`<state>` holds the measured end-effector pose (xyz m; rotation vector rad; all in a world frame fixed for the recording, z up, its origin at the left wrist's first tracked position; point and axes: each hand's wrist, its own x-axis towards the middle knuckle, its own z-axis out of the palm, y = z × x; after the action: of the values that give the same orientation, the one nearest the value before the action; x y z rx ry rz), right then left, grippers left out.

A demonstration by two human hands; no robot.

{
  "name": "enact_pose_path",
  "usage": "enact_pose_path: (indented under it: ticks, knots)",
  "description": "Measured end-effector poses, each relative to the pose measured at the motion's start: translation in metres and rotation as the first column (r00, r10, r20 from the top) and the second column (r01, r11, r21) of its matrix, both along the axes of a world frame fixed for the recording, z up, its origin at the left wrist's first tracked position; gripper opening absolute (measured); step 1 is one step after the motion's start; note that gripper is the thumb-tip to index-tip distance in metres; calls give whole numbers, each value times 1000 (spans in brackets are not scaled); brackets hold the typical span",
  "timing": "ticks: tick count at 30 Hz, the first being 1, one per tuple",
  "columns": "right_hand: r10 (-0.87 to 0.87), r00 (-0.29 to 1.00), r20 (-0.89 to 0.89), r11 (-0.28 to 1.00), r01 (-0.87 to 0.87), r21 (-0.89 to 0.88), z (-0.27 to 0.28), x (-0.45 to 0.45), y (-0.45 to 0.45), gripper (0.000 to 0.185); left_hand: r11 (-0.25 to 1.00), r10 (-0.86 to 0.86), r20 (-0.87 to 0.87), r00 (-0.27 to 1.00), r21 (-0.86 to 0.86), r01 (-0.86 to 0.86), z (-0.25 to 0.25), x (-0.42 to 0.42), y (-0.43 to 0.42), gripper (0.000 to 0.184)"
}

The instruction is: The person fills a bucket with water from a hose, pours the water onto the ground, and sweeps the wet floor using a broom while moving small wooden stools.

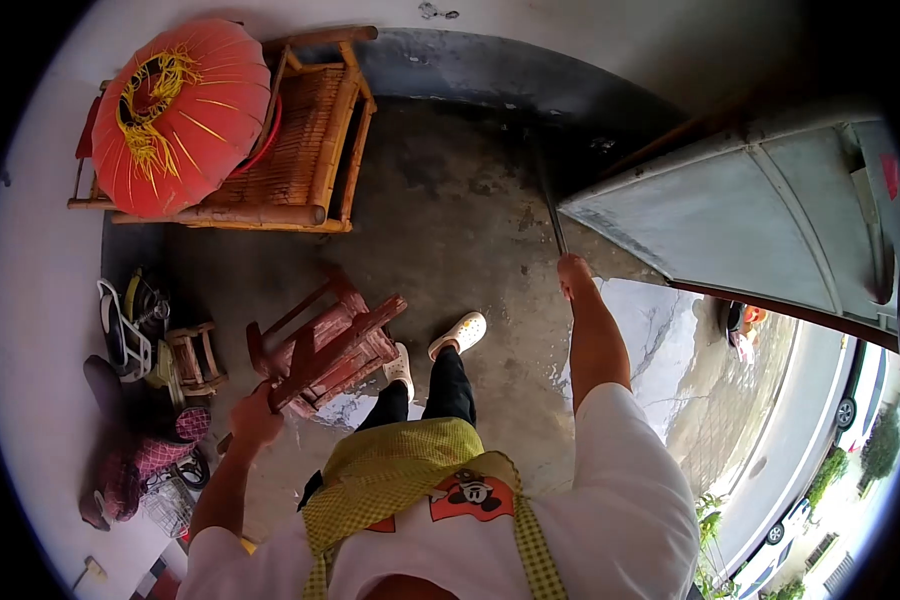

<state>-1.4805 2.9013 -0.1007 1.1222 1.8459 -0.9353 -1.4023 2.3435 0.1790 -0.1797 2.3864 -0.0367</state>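
Observation:
My left hand point(254, 415) is closed on the near end of a red wooden stool point(320, 345), which is tilted in front of my left side. Its worn red legs and rails point up and away from me. On the other side, my arm is stretched forward, and my right hand point(574, 274) is wrapped round a thin dark pole point(553, 212). The pole runs away from me toward the dark corner beside the grey metal door, where its far end is lost in shadow.
A bamboo chair point(290, 140) bearing a red lantern point(195, 110) stands at the back left. Small stools point(198, 360) and a child's tricycle or similar items line the left wall. The metal door point(740, 210) stands at right, beside wet floor and a street.

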Motion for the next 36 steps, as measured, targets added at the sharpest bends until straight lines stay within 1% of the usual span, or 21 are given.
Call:
enact_pose_path:
  ticks: [1, 2, 3, 4, 7, 9, 12, 16, 19, 20, 21, 22, 23, 24, 25, 26, 28, 30, 33, 35, 36]
  knots:
    - [88, 993, 79, 993, -94, 74, -4, 2, -11, 35, 999, -34, 6, 999, 5, 34, 0, 2, 1, 29]
    - [-107, 989, -101, 992, 114, 63, 25, 36, -38, 35, 998, -65, 9, 998, 11, 65, 0, 6, -1, 29]
    - [-101, 985, -137, 991, 112, 75, 4, 82, -45, 36, 997, -64, 5, 998, 32, 64, -3, 8, -3, 29]
    - [-111, 986, -128, 990, 120, 69, 28, 127, -61, 35, 996, -65, 8, 998, 54, 64, -3, 9, -5, 28]
    - [-167, 972, 165, 983, 152, 100, 120, 256, -92, 36, 989, -127, -9, 992, 81, 127, -6, 15, -15, 31]
    - [-132, 965, 225, 986, 106, 125, 167, 337, -105, 40, 979, -154, -13, 988, 135, 155, -11, 16, -22, 32]
    - [-102, 993, 66, 956, 80, 283, 193, 447, -127, 37, 965, -205, 26, 978, 171, 198, -13, 9, -28, 33]
    - [-57, 998, -26, 940, 62, 335, 263, 472, -175, 33, 939, -275, -29, 961, 207, 274, -7, -2, -10, 40]
    - [111, 993, -31, 984, -106, 141, 254, 438, -182, 31, 942, -310, 27, 950, 142, 304, -6, -11, 9, 41]
    - [-110, 994, 25, 971, 113, -212, 262, 395, -175, 27, 952, -293, 46, 955, 103, 288, -3, -13, 17, 40]
    - [-184, 982, -34, 910, 157, -383, 241, 371, -172, 27, 947, -312, 36, 949, 95, 307, -2, -16, 23, 40]
    - [-465, 883, -58, 740, 352, -573, 221, 342, -173, 27, 944, -321, 36, 946, 98, 316, -2, -17, 25, 41]
    - [-704, 709, 27, 496, 519, -696, 206, 308, -173, 22, 940, -330, 28, 944, 98, 325, -4, -17, 30, 41]
    - [-814, 541, 212, 218, 623, -752, 178, 281, -167, 16, 934, -349, 8, 937, 87, 347, -6, -17, 35, 41]
    - [-848, 420, 324, -80, 503, -861, 140, 271, -164, 15, 939, -335, 56, 941, 101, 328, -8, -17, 37, 42]
    - [-920, 245, 306, -115, 576, -809, 144, 260, -166, 23, 943, -324, 105, 940, 110, 313, -9, -23, 43, 43]
    - [-926, 296, 236, -14, 597, -802, 138, 277, -161, 37, 934, -357, 124, 926, 48, 353, -1, -26, 69, 44]
    - [-907, 370, 203, 77, 617, -783, 160, 326, -134, 47, 920, -384, 114, 916, 126, 370, -16, -35, 62, 43]
    - [-921, 363, 139, 195, 742, -642, 229, 431, -70, 50, 930, -264, 193, 945, 311, 196, -35, -53, 25, 46]
    - [-917, 374, 140, 285, 858, -428, 281, 485, -30, 59, 902, -174, 241, 955, 427, 56, -47, -72, 8, 49]
    - [-933, 344, 108, 297, 904, -307, 297, 502, -17, 40, 878, -120, 273, 954, 477, -27, -51, -74, 5, 50]
